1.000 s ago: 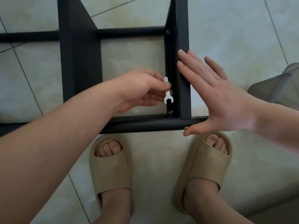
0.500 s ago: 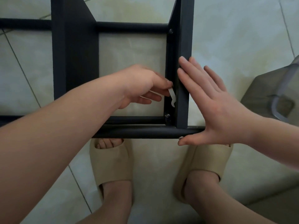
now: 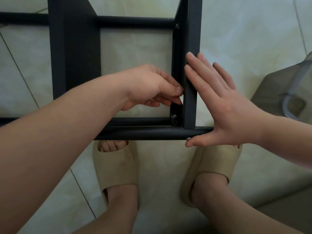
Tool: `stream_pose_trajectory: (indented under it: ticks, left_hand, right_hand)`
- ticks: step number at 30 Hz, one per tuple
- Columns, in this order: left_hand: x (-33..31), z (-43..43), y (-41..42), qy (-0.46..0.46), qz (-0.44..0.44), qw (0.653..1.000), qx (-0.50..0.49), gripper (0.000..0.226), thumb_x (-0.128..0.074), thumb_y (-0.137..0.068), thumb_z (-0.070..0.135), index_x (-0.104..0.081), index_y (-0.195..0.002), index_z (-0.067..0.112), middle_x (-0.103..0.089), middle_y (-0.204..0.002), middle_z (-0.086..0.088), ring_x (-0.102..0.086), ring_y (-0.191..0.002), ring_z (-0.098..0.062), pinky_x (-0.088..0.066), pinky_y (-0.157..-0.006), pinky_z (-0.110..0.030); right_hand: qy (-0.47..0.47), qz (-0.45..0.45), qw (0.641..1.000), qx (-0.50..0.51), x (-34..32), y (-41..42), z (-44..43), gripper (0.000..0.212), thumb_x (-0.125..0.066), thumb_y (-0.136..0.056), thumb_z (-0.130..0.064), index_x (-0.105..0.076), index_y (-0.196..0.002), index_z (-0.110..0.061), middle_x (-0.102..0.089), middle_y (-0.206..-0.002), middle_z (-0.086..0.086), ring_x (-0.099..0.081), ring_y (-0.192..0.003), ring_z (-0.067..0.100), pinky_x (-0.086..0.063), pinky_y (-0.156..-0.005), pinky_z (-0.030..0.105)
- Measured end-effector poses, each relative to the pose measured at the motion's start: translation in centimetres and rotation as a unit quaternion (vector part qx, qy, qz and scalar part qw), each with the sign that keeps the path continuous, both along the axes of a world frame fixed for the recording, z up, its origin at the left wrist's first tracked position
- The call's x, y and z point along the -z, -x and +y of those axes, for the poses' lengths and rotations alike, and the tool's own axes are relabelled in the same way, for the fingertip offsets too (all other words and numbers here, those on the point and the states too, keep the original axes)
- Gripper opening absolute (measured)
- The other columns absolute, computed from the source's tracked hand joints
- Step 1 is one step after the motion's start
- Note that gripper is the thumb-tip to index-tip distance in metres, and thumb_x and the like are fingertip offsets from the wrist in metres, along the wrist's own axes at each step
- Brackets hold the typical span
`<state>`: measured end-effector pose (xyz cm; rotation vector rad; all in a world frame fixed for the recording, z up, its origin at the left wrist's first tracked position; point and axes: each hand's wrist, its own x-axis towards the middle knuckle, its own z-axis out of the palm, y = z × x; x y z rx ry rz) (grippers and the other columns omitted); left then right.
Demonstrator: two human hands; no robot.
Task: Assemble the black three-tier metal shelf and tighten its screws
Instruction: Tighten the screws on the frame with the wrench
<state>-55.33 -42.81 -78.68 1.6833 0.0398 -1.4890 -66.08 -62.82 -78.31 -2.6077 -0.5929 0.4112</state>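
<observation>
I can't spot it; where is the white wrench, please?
The wrench is pinched in the left hand, centre of the head view, just above the corner bolt.

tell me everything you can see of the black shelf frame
The black shelf frame looks like matte painted metal: round tubes crossed by flat panels, seen from above over a tiled floor. A near bolt and a far bolt show at its inner corners. The right hand lies flat against the rightmost panel, its thumb along the near tube. The left hand pinches a pale tool, mostly hidden, at that panel's inner face.
</observation>
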Motion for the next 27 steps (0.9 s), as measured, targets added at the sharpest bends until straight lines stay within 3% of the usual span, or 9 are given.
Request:
stream_pose_trajectory:
  ticks: [8, 15, 23, 27]
  left_hand:
    - [-0.68, -0.11, 0.24, -0.008, -0.002, 1.000, 0.022, 0.005, -0.068, -0.092, 0.024, -0.071, -0.094, 0.021, -0.078, -0.091, 0.001, -0.069, -0.076, -0.005, -0.049, -0.080, -0.028]
    - [-0.94, -0.67, 0.26, -0.010, -0.038, 0.999, -0.033, 0.006, -0.067, -0.093, 0.023, -0.069, -0.088, 0.022, -0.078, -0.087, 0.001, -0.069, -0.079, -0.010, -0.049, -0.088, -0.033]
    - [-0.94, -0.40, 0.34, 0.006, 0.015, 1.000, 0.002, 0.012, -0.064, -0.093, 0.019, -0.067, -0.081, 0.020, -0.078, -0.087, -0.002, -0.071, -0.078, -0.010, -0.049, -0.092, -0.036]
    - [-0.80, -0.25, 0.17, 0.006, 0.027, 0.999, 0.016, 0.012, -0.063, -0.094, 0.019, -0.068, -0.083, 0.019, -0.078, -0.087, -0.002, -0.072, -0.078, -0.009, -0.050, -0.085, -0.032]
  right_hand:
    - [-0.002, -0.006, 1.000, 0.000, 0.20, -0.02, -0.01, 0.131, -0.057, -0.073, -0.086, -0.012, -0.159, 0.002, -0.004, -0.169, 0.018, 0.002, -0.157, 0.030, -0.012, -0.123, 0.060]
    - [-0.003, -0.008, 1.000, 0.000, 0.30, 0.00, -0.09, 0.131, -0.057, -0.074, -0.086, -0.011, -0.160, 0.000, -0.003, -0.169, 0.017, 0.003, -0.157, 0.030, -0.012, -0.123, 0.061]
    - [-0.001, -0.006, 1.000, -0.001, 0.40, 0.03, -0.04, 0.132, -0.057, -0.073, -0.087, -0.010, -0.160, 0.000, -0.002, -0.169, 0.017, 0.003, -0.157, 0.030, -0.011, -0.123, 0.060]
    - [-0.001, -0.009, 1.000, -0.001, 0.39, -0.03, -0.10, 0.131, -0.054, -0.074, -0.088, -0.010, -0.160, 0.001, -0.002, -0.169, 0.017, 0.003, -0.157, 0.030, -0.010, -0.124, 0.060]
